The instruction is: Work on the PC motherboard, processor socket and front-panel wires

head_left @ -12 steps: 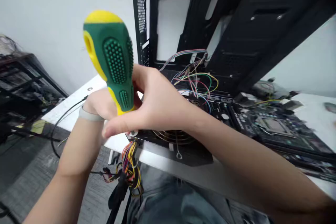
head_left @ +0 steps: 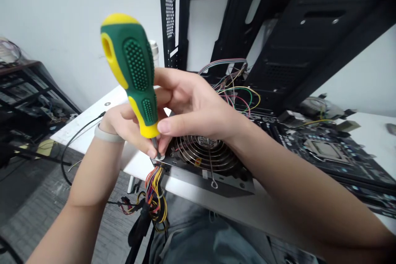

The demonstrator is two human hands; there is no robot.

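Observation:
A green and yellow screwdriver [head_left: 136, 66] stands steeply tilted, its tip at the near left corner of a black power supply [head_left: 213, 181] with a round wire fan grille. My right hand [head_left: 198, 103] grips the handle, thumb against the yellow collar and fingers curled round behind it. My left hand [head_left: 128, 126], with a pale wristband, has its fingertips closed on either side of the metal shaft, just above the corner. Whether a screw sits between those fingertips is hidden. A bundle of coloured cables [head_left: 156, 189] hangs from the power supply over the table's edge.
Behind my hands a black computer case [head_left: 278, 49] stands on the white table [head_left: 89, 119], thin wires trailing from it. To the right lies a motherboard [head_left: 328, 156]. At far left stands a dark shelf [head_left: 34, 86] with parts. A black cable runs off the left edge.
My right hand has shifted its hold, its thumb moving up and right onto the collar and its fingers loosening. The shaft, left fingertips and fan grille now show.

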